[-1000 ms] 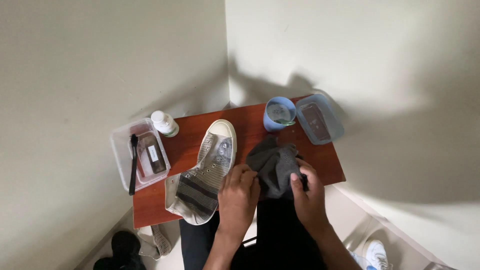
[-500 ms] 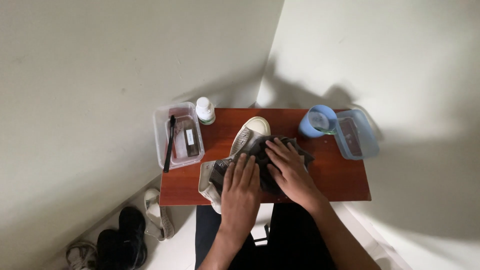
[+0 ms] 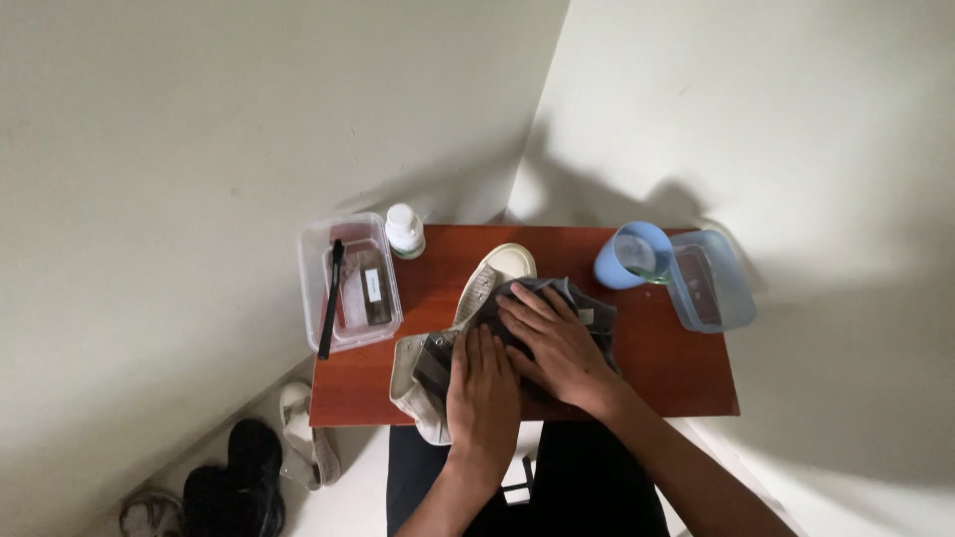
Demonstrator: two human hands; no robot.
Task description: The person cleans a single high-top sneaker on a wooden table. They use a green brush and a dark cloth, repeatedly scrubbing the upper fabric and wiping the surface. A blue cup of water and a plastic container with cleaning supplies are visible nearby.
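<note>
Shoe (image 3: 477, 298), pale canvas with its toe pointing away, lies along the middle of the red-brown table (image 3: 676, 368), mostly covered by a dark grey cloth (image 3: 587, 308) and two hands. Left hand (image 3: 482, 383) rests flat on the heel end, fingers straight and close together, while the right hand (image 3: 552, 343) presses the cloth onto the shoe with fingers spread; neither seems to pinch anything, though the fingertips are hard to make out. Nearby stand a clear tub (image 3: 348, 288) with a black brush (image 3: 331, 298), a white bottle (image 3: 404, 229) and a blue cup (image 3: 632, 255).
</note>
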